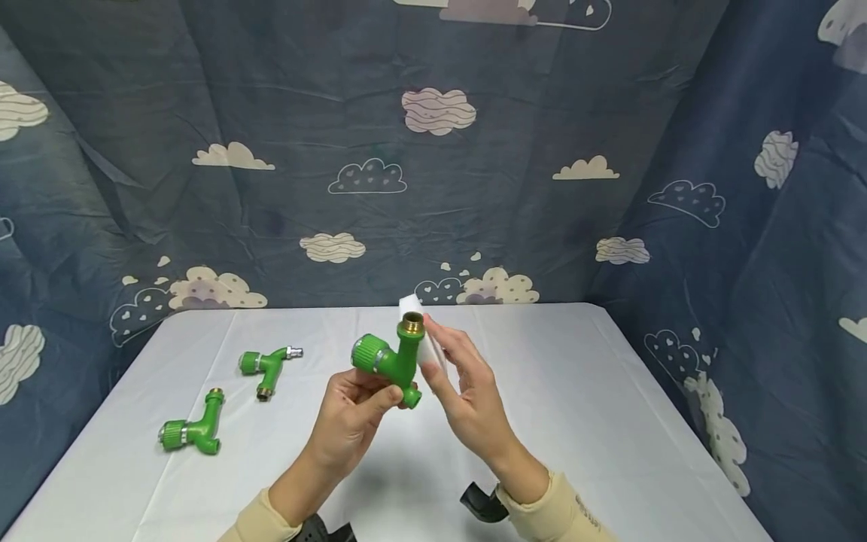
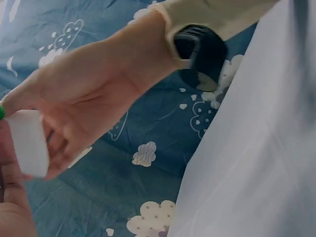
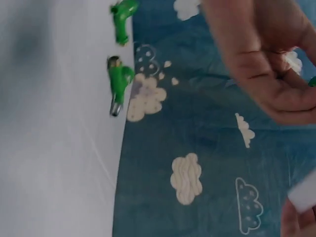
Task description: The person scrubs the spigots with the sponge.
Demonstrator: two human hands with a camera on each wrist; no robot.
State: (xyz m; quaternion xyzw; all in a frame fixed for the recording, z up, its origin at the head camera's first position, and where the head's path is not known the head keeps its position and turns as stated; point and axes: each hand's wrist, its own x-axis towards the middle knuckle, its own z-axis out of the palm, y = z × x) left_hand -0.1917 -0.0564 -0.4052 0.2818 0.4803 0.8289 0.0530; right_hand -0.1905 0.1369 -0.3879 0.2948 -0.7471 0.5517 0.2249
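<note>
In the head view my left hand (image 1: 352,414) pinches a green tap (image 1: 400,361) low on its body, thumb in front. The tap is held up above the table, its brass threaded end upward and its ribbed knob to the left. My right hand (image 1: 474,399) holds a white rectangular block (image 1: 433,352), perhaps a sponge, against or close behind the tap; contact is unclear. The left wrist view shows the white block (image 2: 30,143) between the thumb and fingers of the right hand (image 2: 89,89). Only part of the left hand (image 3: 271,64) appears in the right wrist view.
Two more green taps lie on the left of the white table (image 1: 596,452): one tap (image 1: 267,369) with a silver nozzle farther back, another tap (image 1: 196,429) nearer. A dark cloud-print cloth (image 1: 515,218) hangs behind and at the sides. Black devices are strapped to both wrists.
</note>
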